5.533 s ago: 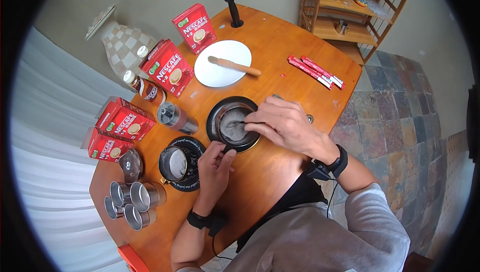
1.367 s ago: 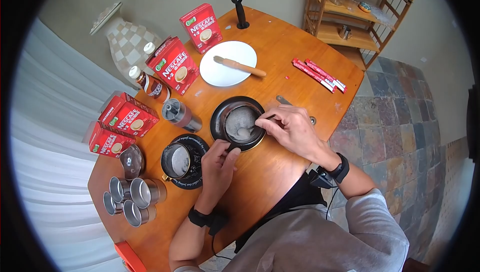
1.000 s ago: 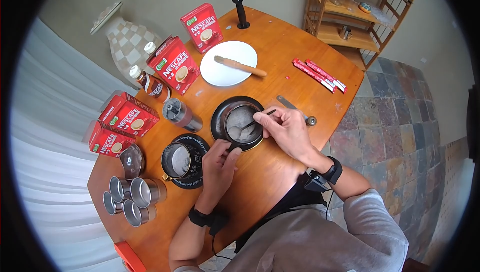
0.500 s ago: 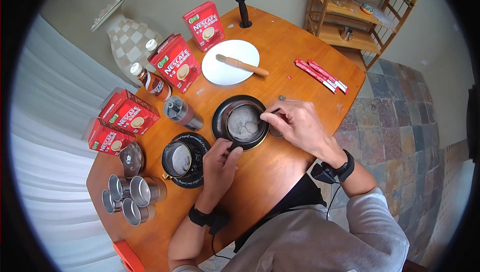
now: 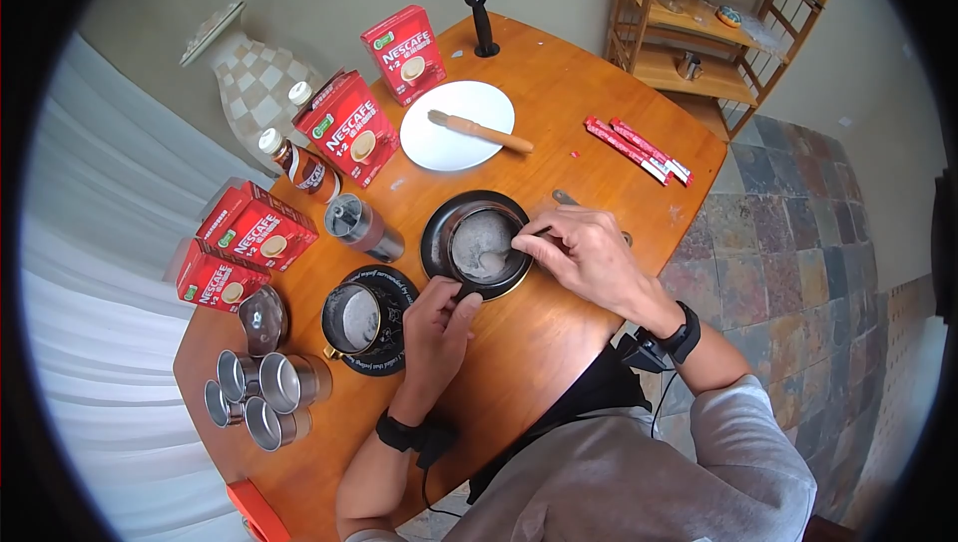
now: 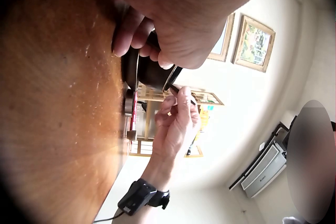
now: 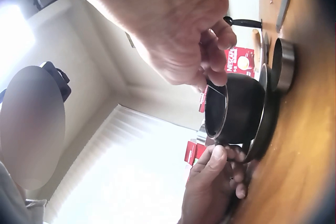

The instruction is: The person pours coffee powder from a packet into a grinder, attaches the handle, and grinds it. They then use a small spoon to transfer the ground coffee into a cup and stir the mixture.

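A black cup (image 7: 239,108) stands on a dark saucer (image 5: 433,241) in front of the person and holds a pale, frothy-looking liquid. By the cup's handle, the left hand (image 5: 434,330) steadies it, thumb on top and fingers curled beneath. Over the opposite rim, the right hand (image 5: 591,261) pinches the thin handle of a spoon (image 5: 493,261), whose bowl dips into the liquid. To the left, a second cup (image 5: 358,320) with similar pale contents sits on a lettered black saucer (image 5: 399,292). A metal measuring scoop (image 7: 285,65) lies beside the first saucer, mostly hidden by the right hand in the head view.
A cylindrical grinder (image 5: 364,228) stands behind the cups. Further back are red Nescafe boxes (image 5: 351,131), a bottle (image 5: 307,173) and a white plate (image 5: 429,148) bearing a brush (image 5: 484,133). Several metal cups (image 5: 286,382) stand at left; red sachets (image 5: 639,150) lie at right.
The right hand has moved the spoon about within the cup; its bowl was further left a second ago and is now lower right. The left hand has stayed at the cup's handle.
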A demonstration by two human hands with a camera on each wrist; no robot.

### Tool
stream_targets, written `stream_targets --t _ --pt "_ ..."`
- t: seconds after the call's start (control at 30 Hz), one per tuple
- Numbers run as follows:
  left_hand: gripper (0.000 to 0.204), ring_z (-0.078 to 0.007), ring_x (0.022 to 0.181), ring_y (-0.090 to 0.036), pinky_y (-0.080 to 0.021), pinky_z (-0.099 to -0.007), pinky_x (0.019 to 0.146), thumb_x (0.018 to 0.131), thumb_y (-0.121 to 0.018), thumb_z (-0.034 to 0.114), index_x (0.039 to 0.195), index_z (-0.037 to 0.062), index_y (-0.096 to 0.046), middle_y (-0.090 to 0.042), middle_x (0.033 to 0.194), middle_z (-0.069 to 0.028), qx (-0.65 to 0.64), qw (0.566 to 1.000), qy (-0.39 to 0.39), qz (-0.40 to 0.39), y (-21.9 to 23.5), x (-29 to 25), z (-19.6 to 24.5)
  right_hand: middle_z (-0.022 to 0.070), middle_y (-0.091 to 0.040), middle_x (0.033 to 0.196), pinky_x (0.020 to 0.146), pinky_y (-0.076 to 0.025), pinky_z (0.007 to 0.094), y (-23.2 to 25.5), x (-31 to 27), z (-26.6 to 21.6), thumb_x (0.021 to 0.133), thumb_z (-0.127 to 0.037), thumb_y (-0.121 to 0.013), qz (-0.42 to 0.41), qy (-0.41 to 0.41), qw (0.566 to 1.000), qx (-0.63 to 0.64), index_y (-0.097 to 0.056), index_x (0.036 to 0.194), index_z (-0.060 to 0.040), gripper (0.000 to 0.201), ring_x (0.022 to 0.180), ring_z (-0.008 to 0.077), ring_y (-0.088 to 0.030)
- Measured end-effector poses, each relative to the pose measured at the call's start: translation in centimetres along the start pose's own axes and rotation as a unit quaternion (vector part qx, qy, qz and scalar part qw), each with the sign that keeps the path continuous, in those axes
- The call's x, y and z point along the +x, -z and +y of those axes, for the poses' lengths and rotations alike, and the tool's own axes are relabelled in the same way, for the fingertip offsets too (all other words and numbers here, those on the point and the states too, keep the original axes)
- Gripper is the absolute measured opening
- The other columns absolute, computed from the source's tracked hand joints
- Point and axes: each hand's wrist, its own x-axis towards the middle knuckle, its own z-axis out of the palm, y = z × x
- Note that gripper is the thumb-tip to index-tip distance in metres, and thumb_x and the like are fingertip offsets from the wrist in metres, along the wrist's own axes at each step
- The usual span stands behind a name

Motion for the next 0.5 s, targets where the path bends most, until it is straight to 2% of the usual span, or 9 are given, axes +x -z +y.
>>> stream_targets --t 0.17,0.27,0.37,0.47,0.5 --pt "0.011 -0.0046 0.070 -0.054 -0.053 -0.0216 0.052 0.099 -0.070 0.002 0.100 -0.0071 -0.063 -0.057 0.096 -0.0030 -0.003 1.000 0.003 0.000 0.0 0.0 0.0 0.0158 -0.068 0.071 0.054 -0.047 0.0380 -1.1 -0.7 0.0 0.095 -0.019 -0.077 0.021 -0.087 0.996 0.030 -0.076 0.092 0.0001 0.020 0.056 0.0281 -0.062" --pt "0.011 -0.0047 0.070 -0.054 -0.052 -0.0217 0.052 0.099 -0.070 0.003 0.100 -0.0069 -0.063 -0.057 0.096 -0.0031 -0.007 1.000 0.004 0.000 0.0 0.0 -0.1 0.0147 -0.064 0.066 0.051 -0.044 0.0356 -2.1 -0.9 0.1 0.096 -0.019 -0.077 0.033 -0.103 0.991 0.077 -0.076 0.094 0.0006 0.020 0.052 0.0209 -0.057" --pt "0.012 -0.0048 0.069 -0.054 -0.052 -0.0219 0.052 0.099 -0.070 0.003 0.099 -0.0067 -0.063 -0.057 0.094 -0.0033 -0.009 1.000 0.004 0.001 0.0 0.0 0.0 0.0036 -0.066 0.063 0.051 -0.044 0.0274 -2.6 -0.8 0.2 0.101 -0.022 -0.074 0.019 -0.136 0.986 0.094 -0.078 0.097 0.0005 0.023 0.056 0.0059 -0.057" --pt "0.012 -0.0051 0.068 -0.054 -0.052 -0.0223 0.052 0.099 -0.070 0.004 0.099 -0.0064 -0.064 -0.057 0.092 -0.0033 -0.003 1.000 -0.001 0.002 0.0 0.1 0.1 0.0054 -0.064 0.062 0.051 -0.043 0.0287 -2.7 -0.2 -0.6 0.100 -0.021 -0.074 0.030 -0.227 0.957 0.177 -0.077 0.094 0.0010 0.023 0.054 0.0070 -0.055" --pt "0.012 -0.0052 0.068 -0.054 -0.052 -0.0225 0.052 0.099 -0.070 0.005 0.099 -0.0063 -0.064 -0.057 0.091 -0.0033 -0.001 1.000 0.000 0.003 0.0 0.1 0.0 0.0036 -0.065 0.063 0.051 -0.042 0.0273 -2.8 0.0 -0.5 0.101 -0.022 -0.073 0.039 -0.240 0.946 0.213 -0.076 0.094 0.0012 0.024 0.055 0.0060 -0.054"
